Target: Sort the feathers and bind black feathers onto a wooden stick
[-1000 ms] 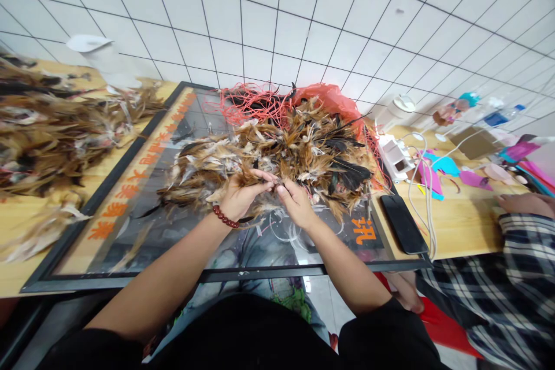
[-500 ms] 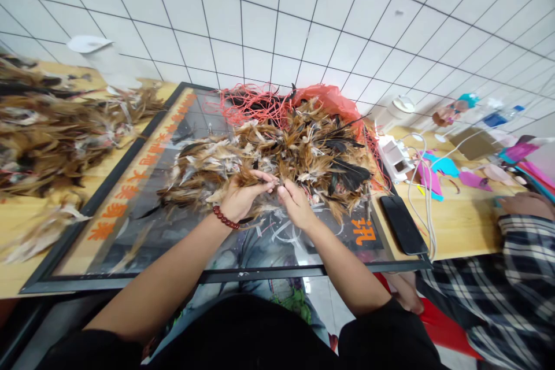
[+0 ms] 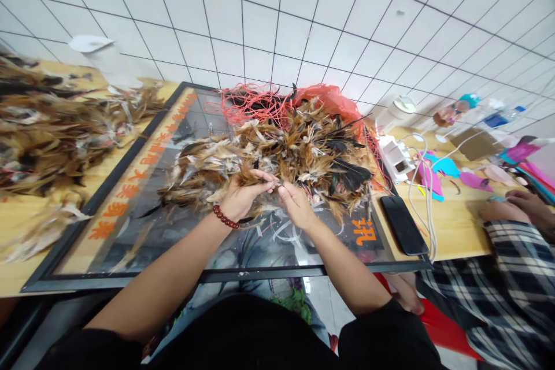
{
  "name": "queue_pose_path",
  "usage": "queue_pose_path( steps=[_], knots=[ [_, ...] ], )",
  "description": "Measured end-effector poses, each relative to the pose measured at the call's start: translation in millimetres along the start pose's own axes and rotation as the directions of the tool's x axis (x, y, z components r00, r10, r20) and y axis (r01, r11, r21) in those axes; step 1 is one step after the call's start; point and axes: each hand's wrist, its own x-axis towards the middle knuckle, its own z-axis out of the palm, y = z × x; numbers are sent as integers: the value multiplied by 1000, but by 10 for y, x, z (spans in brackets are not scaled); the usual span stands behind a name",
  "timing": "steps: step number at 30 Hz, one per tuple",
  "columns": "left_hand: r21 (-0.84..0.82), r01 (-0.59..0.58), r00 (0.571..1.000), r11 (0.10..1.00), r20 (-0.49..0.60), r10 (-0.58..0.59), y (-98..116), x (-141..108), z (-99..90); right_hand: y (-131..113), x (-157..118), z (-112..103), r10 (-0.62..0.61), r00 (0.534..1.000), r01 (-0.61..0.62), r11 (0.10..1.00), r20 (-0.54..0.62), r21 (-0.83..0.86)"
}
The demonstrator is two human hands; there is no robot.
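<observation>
at the near edge of the feather pile (image 3: 312, 147), the left hand (image 3: 243, 198) grips a tuft (image 3: 247, 177) crosswise, pointing toward the right hand (image 3: 296, 202), whose hold i can't tell.

Orange “讯” (image 3: 363, 232) and “大美” (image 3: 128, 191) on framed panel (image 3: 260, 274)

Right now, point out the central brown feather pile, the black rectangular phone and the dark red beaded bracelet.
Central brown feather pile (image 3: 276, 150): head view, middle of the heap.
Black rectangular phone (image 3: 403, 225): head view, middle of its upper face.
Dark red beaded bracelet (image 3: 225, 219): head view, on its beads.
</observation>
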Motion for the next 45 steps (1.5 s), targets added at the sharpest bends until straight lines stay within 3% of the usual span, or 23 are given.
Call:
queue_pose_path(
  steps=[8, 15, 27, 45],
  knots=[
    [5, 22, 1000, 1000, 4, -22, 16, -14, 11, -9, 4, 9, -8, 1000, 8, 1000, -19, 0],
    [-118, 96, 994, 988, -43, -102, 67, -6, 40, 4, -1, 12, 58, 986, -45, 995, -156, 83],
    [-157, 102, 994, 982, -17, -106, 35, 14, -13, -40, 11, 10, 17, 998, -18, 999, -58, -27],
    [-66, 105, 994, 992, -30, -108, 47, -9, 19, -16, -9, 61, -39, 999, 32, 985, -37, -172]
  ],
)
